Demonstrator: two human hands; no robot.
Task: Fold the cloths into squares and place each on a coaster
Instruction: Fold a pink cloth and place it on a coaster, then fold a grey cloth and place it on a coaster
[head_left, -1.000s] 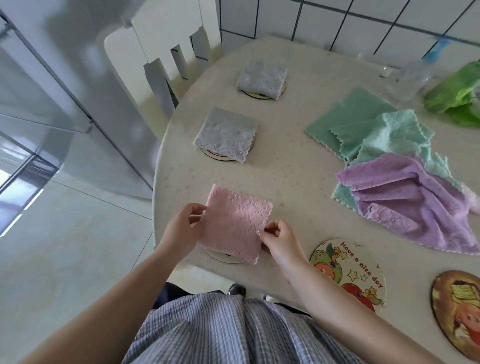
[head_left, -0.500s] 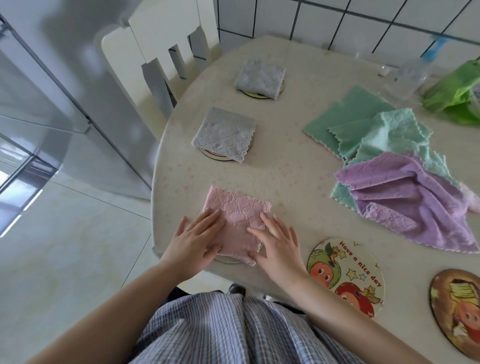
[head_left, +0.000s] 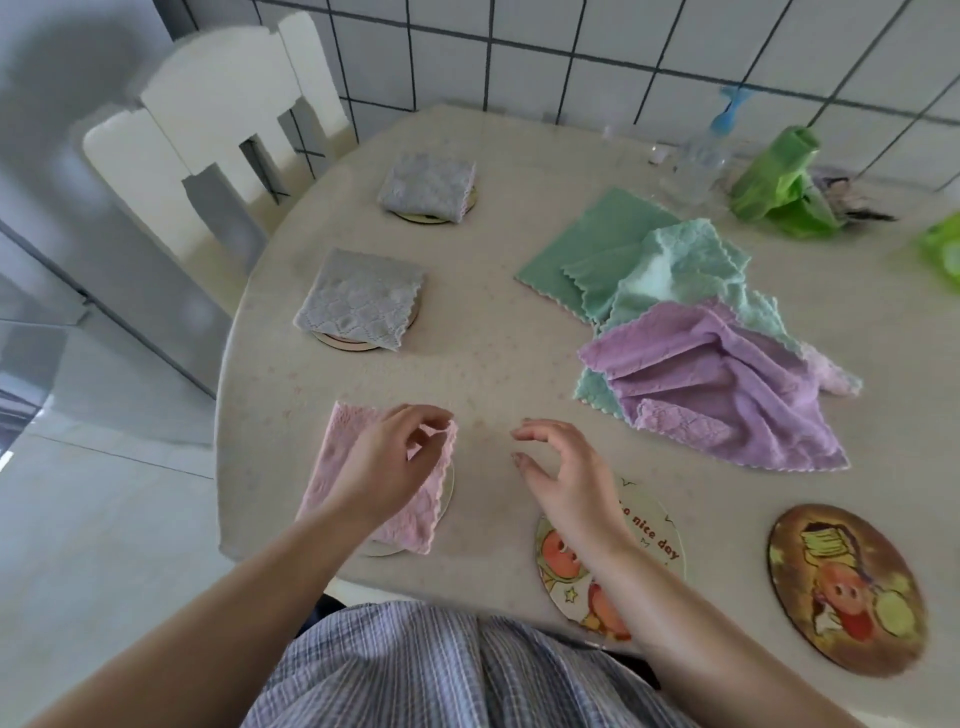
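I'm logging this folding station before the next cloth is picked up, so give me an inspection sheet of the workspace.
Surface: pale speckled table, rounded near edge.
Job's things: two folded grey cloths and a folded pink cloth, each on a coaster; two picture coasters bare; purple cloth and green cloths heaped unfolded.
Clutter: clear spray bottle, green bag by the wall.
Grippers: left hand over the pink cloth, fingers loosely curled; right hand open above the table, holding nothing.
Cables: nothing seen.
Surroundings: white chair, tiled wall, pale floor.
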